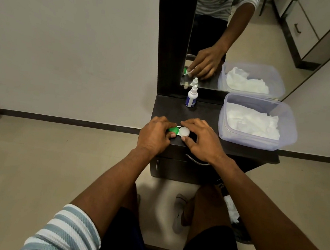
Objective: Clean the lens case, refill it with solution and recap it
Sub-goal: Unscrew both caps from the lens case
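Near the smooth plastic solution bottle (192, 96), the left hand (155, 135) pinches the round green cap (173, 130) and the right hand (201, 141) pinches the round white cap (184, 131) of the lens case (178, 135).

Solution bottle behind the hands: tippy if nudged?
Probably. The small white dropper bottle with the blue label stands upright, tall and narrow on the dark vanity top, so it looks top-heavy. Likely light plastic; once down, its round body could roll.

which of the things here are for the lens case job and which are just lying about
For the job: lens case, green cap, white cap, solution bottle, tub of tissues.

Lying about: mirror, crumpled tissue on the floor.
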